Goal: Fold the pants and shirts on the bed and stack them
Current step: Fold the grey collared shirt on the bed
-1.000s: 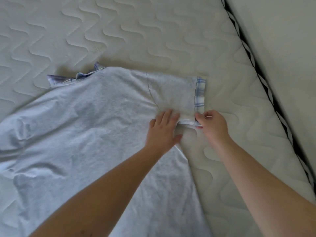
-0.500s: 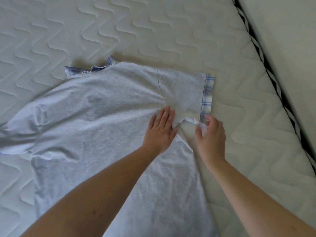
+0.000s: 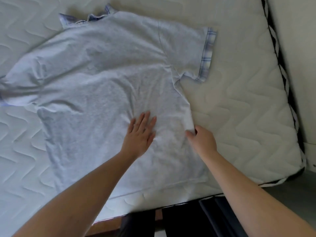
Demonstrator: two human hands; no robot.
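Grey shirt (image 3: 106,79) covers the quilted mattress (image 3: 239,108); left hand (image 3: 139,134) presses, right hand (image 3: 202,140) pinches.

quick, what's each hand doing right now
Left hand: open, fingers straight, flat on the shirt.
Right hand: closed, pinching the shirt's side edge.

A pale grey short-sleeved shirt (image 3: 106,86) with blue plaid collar and sleeve cuffs lies spread flat, back up and lightly wrinkled, on the quilted white bed (image 3: 239,108), its hem toward the near edge.
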